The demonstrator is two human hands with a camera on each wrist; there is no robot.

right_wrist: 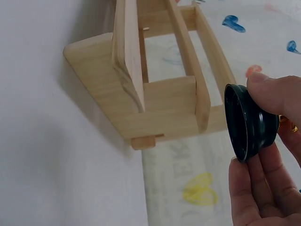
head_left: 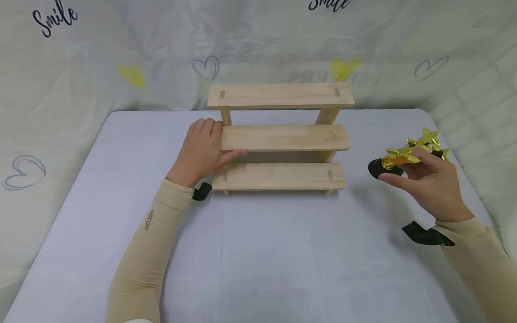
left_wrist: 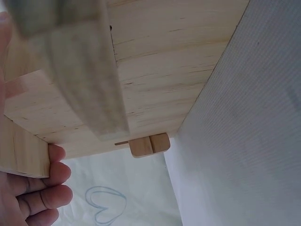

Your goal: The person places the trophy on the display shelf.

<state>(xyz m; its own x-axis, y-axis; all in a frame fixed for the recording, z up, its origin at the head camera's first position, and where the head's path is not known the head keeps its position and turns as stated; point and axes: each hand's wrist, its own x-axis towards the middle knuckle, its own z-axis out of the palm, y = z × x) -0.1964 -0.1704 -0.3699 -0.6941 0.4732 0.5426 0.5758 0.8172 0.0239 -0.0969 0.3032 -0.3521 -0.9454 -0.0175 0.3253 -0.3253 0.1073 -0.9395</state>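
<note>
A three-tier wooden shelf [head_left: 282,138] stands at the table's far side, its steps rising toward the back. My left hand [head_left: 202,147] grips the left end of the middle board, thumb along its front edge. In the left wrist view the fingers [left_wrist: 57,195] curl round the end of a board. Right of the shelf, above the table, my right hand [head_left: 432,184] holds gold star trophies [head_left: 400,157] with black bases. One trophy lies tilted, its black base [right_wrist: 254,123] facing the shelf in the right wrist view. The hand partly hides the other gold stars [head_left: 429,137].
A white cloth covers the table [head_left: 266,260]. Behind it hangs a pale backdrop [head_left: 266,40] printed with hearts and lettering. Black straps [head_left: 428,235] show at both wrists.
</note>
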